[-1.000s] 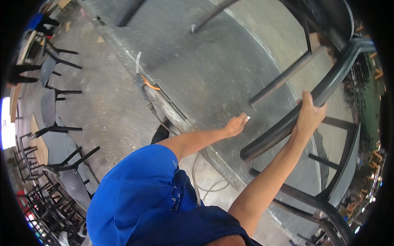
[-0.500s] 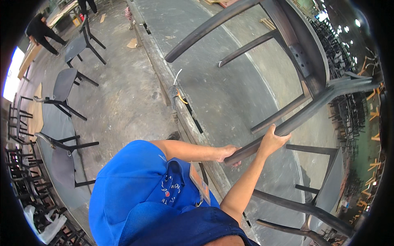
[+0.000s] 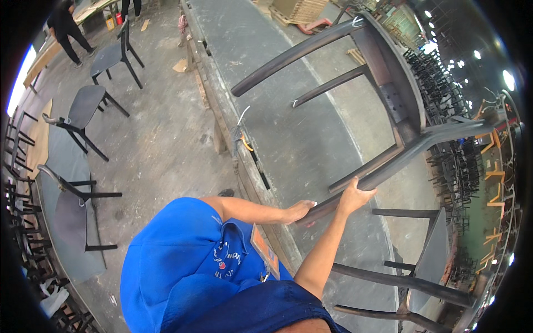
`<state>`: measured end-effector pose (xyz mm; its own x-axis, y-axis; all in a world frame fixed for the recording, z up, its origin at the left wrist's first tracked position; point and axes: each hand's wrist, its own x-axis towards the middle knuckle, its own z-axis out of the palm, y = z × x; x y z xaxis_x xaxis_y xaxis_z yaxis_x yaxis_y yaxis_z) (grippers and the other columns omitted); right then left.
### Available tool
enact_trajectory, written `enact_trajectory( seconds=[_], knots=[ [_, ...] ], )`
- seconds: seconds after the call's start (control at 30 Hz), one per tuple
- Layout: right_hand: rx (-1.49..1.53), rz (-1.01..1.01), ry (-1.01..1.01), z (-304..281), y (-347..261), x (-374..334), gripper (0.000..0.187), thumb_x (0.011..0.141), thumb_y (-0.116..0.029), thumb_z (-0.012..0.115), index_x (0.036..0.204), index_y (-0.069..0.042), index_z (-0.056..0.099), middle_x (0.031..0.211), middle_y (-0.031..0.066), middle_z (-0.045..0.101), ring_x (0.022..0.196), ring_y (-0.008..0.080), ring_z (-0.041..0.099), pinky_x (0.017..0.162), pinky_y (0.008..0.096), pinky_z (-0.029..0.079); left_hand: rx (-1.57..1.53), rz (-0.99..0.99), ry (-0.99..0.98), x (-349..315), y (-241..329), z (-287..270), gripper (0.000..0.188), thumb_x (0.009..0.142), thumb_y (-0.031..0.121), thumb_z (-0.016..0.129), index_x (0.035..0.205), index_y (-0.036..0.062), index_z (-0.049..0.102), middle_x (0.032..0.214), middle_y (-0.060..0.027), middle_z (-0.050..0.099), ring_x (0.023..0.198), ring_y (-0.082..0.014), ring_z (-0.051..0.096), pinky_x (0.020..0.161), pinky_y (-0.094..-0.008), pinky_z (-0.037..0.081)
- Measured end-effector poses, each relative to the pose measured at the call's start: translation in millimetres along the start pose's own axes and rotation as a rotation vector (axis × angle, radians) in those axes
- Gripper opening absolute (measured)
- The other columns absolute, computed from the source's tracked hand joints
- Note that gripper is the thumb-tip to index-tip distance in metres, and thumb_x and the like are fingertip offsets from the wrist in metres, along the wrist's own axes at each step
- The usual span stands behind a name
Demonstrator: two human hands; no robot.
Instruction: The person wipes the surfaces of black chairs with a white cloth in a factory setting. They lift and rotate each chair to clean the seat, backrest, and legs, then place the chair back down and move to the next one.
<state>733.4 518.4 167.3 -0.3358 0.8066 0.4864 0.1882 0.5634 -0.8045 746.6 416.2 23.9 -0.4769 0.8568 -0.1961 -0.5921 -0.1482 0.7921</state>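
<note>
A dark wooden chair (image 3: 388,155) lies tipped on its side over the long grey bench, its legs pointing toward me. My right hand (image 3: 355,198) is wrapped round its nearest long leg, part-way along. At that leg's end, my left hand (image 3: 300,212) is closed, thumb on top, with some fingers hidden beneath. A small white bit shows by the left thumb; I cannot make out what it is. Another dark chair (image 3: 428,266) lies on its side to the right of my right forearm.
The grey bench top (image 3: 277,133) runs away from me, with a hose (image 3: 235,152) hanging at its left edge. Several dark chairs (image 3: 83,105) stand on the floor at left. A person in dark clothes (image 3: 66,33) is at the far left. Stacked chairs crowd the right.
The held chair has shifted slightly left and toward me, with both hands still on its leg. My view has also turned a little. A white bit now shows by the left thumb.
</note>
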Motion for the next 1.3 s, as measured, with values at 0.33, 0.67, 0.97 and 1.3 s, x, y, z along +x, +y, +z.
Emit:
enact_trajectory(
  seconds=[0.33, 0.67, 0.97, 1.3],
  knots=[
    [0.154, -0.041, -0.155, 0.7, -7.5, -54.5, 0.071, 0.079, -0.015, 0.07, 0.13, 0.011, 0.027, 0.115, 0.0322, 0.049, 0.106, 0.0406, 0.055, 0.091, 0.0429, 0.043, 0.007, -0.134, 0.152, -43.7, 7.7, -31.6, 0.039, 0.102, 0.029, 0.026, 0.103, -0.0008, 0.052, 0.066, -0.0118, 0.061, 0.052, -0.0202, 0.059, 0.052, -0.0335, 0.051],
    [0.565, -0.336, -0.604, 14.4, -1.5, -94.8, 0.057, 0.09, -0.012, 0.061, 0.136, 0.004, 0.03, 0.11, 0.0131, 0.052, 0.094, 0.0194, 0.057, 0.08, 0.0333, 0.05, 0.257, 0.096, 0.399, -125.0, 39.5, -93.3, 0.043, 0.1, 0.034, 0.036, 0.092, -0.0022, 0.057, 0.069, -0.0114, 0.062, 0.053, -0.0186, 0.061, 0.049, -0.0314, 0.051],
    [0.467, 0.404, -0.227, 9.8, 114.4, -2.9, 0.064, 0.094, -0.056, 0.042, 0.136, -0.008, 0.036, 0.124, 0.0174, 0.048, 0.117, 0.0294, 0.047, 0.095, 0.048, 0.04, 0.597, 0.126, 0.722, -161.8, 69.7, -163.5, 0.039, 0.099, 0.031, 0.038, 0.093, -0.002, 0.059, 0.079, -0.0123, 0.063, 0.074, -0.0224, 0.063, 0.069, -0.036, 0.05],
    [1.054, 0.658, -0.618, 96.8, 136.0, 54.1, 0.082, 0.09, -0.063, 0.024, 0.094, 0.011, 0.059, 0.075, 0.0199, 0.06, 0.066, 0.0287, 0.058, 0.066, 0.0398, 0.048, 0.749, 0.366, 0.993, -157.7, 78.3, -184.9, 0.044, 0.095, 0.04, 0.041, 0.082, 0.0024, 0.059, 0.066, -0.0082, 0.055, 0.062, -0.0179, 0.052, 0.057, -0.0357, 0.04]
  ],
)
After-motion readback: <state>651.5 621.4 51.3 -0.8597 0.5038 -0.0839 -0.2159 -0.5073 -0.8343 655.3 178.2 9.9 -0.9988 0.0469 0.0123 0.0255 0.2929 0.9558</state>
